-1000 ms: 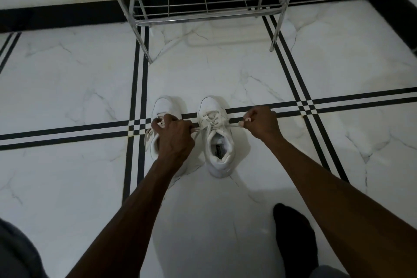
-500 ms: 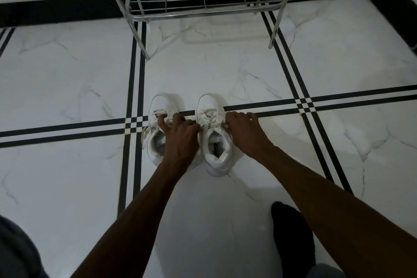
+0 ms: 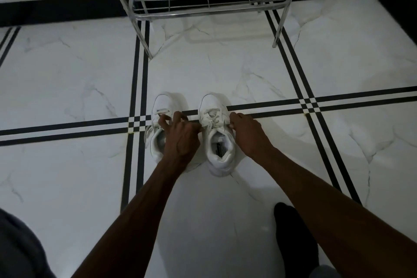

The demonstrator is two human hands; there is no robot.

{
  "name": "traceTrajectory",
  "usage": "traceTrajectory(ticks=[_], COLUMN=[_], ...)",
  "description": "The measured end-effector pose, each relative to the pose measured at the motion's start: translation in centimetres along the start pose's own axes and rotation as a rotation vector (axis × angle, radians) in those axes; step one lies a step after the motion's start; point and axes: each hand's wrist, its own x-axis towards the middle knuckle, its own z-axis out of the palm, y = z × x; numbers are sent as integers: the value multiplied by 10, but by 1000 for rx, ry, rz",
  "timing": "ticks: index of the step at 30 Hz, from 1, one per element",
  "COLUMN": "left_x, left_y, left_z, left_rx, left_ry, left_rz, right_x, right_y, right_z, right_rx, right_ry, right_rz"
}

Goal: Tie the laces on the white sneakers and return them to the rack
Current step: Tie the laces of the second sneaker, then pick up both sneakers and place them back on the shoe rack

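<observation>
Left sneaker, floor: unlaced, opening empty; left hand over it, fingers spread, clasping nothing. Right sneaker: laced; right hand at its side, grip unclear. Rack beyond: shelf empty

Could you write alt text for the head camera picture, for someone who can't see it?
Seen from above, a person's left hand and right hand work at the laces of the right-hand white sneaker of a pair standing side by side on a marble-look floor with black stripes. The left sneaker lies partly under the left hand. A bare metal rack stands beyond.
</observation>
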Motion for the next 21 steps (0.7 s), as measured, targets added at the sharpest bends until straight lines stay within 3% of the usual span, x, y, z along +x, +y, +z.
traceTrajectory(ticks=[4, 7, 9, 13, 17, 21], left_x=[1, -10, -18, -28, -37, -39], left_y=[-22, -49, -74, -88, -90, -97], left_z=[-4, -14, -14, -27, -27, -16], left_rx=[-185, -296, -354, -891, -1094, -1095], left_ry=[90, 197, 120, -255, -318, -305], left_rz=[-32, -292, -477, -638, -595, -637], right_x=[3, 4, 3, 6, 4, 6], right_y=[10, 14, 13, 1, -18, -31], right_z=[-4, -17, -17, -2, 7, 8], right_rx=[408, 687, 576, 463, 140, 333], right_ry=[-183, -445, -499, -245, -41, -35], right_rz=[106, 263, 154, 208, 233, 306])
